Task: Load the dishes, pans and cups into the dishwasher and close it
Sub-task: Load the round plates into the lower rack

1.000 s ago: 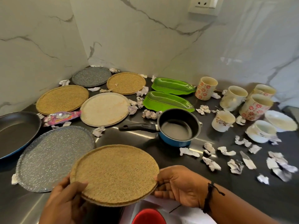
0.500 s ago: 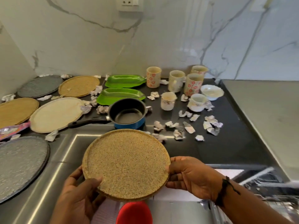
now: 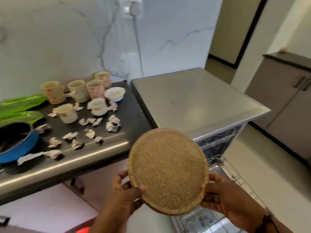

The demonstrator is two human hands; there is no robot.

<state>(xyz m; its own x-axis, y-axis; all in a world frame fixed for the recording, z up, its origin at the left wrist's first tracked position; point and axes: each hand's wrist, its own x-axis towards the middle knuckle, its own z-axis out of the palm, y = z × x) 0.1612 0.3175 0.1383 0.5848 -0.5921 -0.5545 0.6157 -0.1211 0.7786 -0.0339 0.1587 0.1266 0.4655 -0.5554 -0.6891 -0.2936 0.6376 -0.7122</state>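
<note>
A round gold-speckled plate (image 3: 168, 170) is held in the air between both hands, off the counter's edge and above the open dishwasher (image 3: 200, 101). My left hand (image 3: 124, 195) grips its lower left rim and my right hand (image 3: 225, 197) grips its right rim. The dishwasher's wire rack (image 3: 230, 172) is pulled out to the right of the plate. On the dark counter (image 3: 94, 152) stand several cups (image 3: 77, 91), a white bowl (image 3: 115, 94), two green dishes (image 3: 20, 108) and a blue saucepan (image 3: 16, 145) at the left edge.
Crumpled paper scraps (image 3: 112, 123) lie scattered across the counter. A marble wall with a socket and cable (image 3: 133, 9) stands behind. Grey cabinets (image 3: 286, 98) are at the right, across a pale floor. Something red (image 3: 84, 230) shows at the bottom edge.
The view has swung right and the plate has travelled with both hands from above the counter to above the open dishwasher. The other plates on the left have left the view.
</note>
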